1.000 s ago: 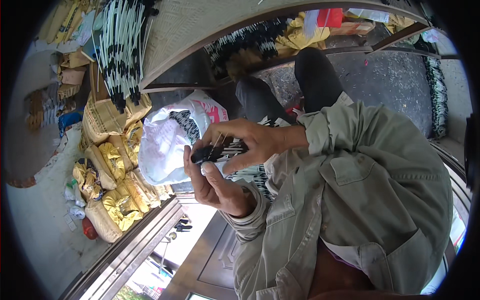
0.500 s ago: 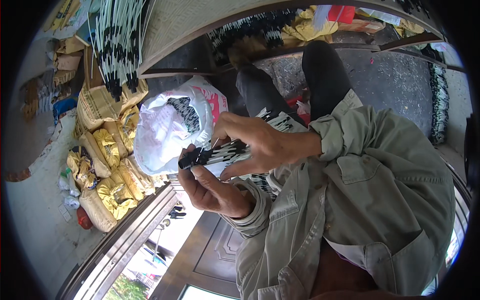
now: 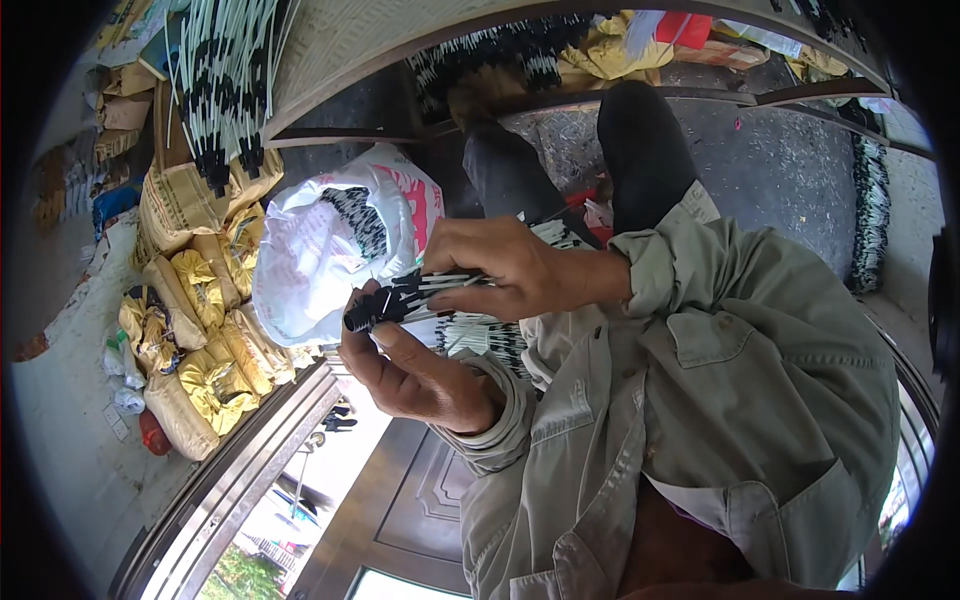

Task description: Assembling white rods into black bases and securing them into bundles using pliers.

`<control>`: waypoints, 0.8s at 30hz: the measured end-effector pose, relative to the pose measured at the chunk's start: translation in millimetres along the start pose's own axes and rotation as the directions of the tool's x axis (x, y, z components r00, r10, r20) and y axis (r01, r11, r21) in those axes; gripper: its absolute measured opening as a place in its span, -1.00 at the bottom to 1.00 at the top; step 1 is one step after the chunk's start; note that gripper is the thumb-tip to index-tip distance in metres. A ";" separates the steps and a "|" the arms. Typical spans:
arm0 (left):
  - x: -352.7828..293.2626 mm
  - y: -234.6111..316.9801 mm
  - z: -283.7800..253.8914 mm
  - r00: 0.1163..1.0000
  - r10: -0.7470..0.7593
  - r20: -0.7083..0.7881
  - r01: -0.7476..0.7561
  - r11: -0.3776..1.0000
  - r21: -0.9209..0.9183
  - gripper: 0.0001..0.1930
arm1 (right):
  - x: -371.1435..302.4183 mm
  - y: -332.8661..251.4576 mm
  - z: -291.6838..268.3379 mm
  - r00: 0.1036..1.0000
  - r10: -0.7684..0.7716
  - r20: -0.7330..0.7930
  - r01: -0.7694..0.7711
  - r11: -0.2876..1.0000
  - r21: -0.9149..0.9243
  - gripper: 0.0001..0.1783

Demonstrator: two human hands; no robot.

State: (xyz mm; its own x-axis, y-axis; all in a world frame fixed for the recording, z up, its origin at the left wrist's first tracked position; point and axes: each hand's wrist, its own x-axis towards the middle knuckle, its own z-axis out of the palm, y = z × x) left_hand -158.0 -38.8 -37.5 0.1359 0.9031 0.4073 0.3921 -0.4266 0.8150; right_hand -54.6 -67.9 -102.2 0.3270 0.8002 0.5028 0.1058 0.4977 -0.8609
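Note:
A bundle of thin white sticks with black sleeve-like ends lies between my two hands, in front of my chest. My left hand is closed round its black end, thumb on the near side. My right hand is closed over the white lengths, thumb and fingers along them. More of the same black-and-white sticks lie below my right hand, over my lap. Beyond the hands an open white plastic bag holds further sticks of this kind.
At the left, brown and yellow packets are stacked against the wall. Bunched sticks overhang the edge of a table at the upper left. A long row of sticks lies on the floor at the right. A door stands below.
My right hand's fingers, spread round the bundle before, have drawn together on it. My left hand keeps its hold on the black end. The whole view has shifted slightly.

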 end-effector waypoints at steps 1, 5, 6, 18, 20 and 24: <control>0.6 0.3 -0.8 1.000 -0.005 0.010 0.004 1.000 0.019 -0.67 | 2.0 1.1 -1.1 1.000 0.003 0.006 -0.003 1.000 0.003 -0.72; 3.6 -1.4 -2.6 0.997 0.014 0.073 -0.013 1.000 -0.014 -0.67 | 7.6 -0.1 -9.8 0.998 -0.024 0.064 0.023 1.000 0.008 -0.78; 4.2 -1.1 -3.4 0.992 0.030 0.120 -0.027 0.999 -0.029 -0.67 | 8.4 -0.9 -11.9 0.994 0.017 0.105 -0.022 0.999 0.047 -0.79; 6.9 3.8 5.9 0.973 0.135 0.188 -0.116 0.987 -0.110 -0.72 | 25.6 -7.4 -20.0 0.910 0.340 0.239 -0.415 0.707 0.572 -0.76; 7.5 5.5 5.6 0.960 0.175 0.218 -0.164 0.984 -0.068 -0.72 | 24.8 -10.2 -21.7 0.910 0.344 0.232 -0.412 0.690 0.595 -0.73; 9.6 2.9 -0.1 0.940 0.235 0.247 -0.217 0.971 -0.099 -0.72 | 21.8 -12.1 -20.2 0.927 0.289 0.241 -0.375 0.668 0.643 -0.65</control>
State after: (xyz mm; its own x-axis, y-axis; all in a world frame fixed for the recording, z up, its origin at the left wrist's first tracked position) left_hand -155.7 -31.4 -31.2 0.4443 0.7610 0.4727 0.2613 -0.6148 0.7441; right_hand -29.8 -63.2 -82.4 0.1076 0.9658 0.2359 -0.6558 0.2473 -0.7133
